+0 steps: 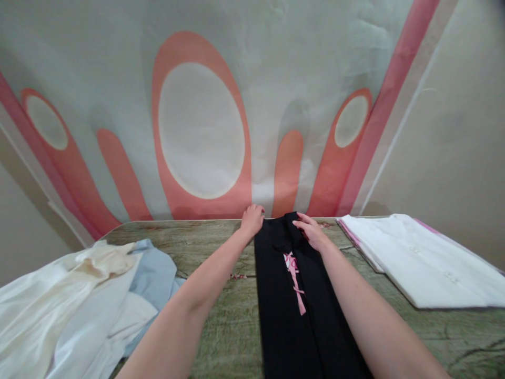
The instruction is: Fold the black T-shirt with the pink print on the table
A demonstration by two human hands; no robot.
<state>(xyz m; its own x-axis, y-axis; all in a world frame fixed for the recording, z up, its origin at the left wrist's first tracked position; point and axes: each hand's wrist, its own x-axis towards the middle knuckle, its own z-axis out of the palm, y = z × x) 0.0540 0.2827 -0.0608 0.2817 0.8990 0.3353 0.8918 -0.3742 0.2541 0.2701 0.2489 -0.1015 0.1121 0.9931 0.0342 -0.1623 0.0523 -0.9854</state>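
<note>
A black garment (292,316) with a pink print lies folded into a long strip down the middle of the table (221,326). My left hand (251,218) is at its far left corner near the table's back edge, fingers curled shut on the cloth. My right hand (311,229) rests on the garment's far right part, near the collar, fingers pressed together and pinching the fabric.
A loose heap of white, cream and light blue clothes (79,300) lies at the left. A folded white garment (426,263) on a pink-edged one sits at the right. A wall hanging with red and white ovals (201,126) stands right behind the table.
</note>
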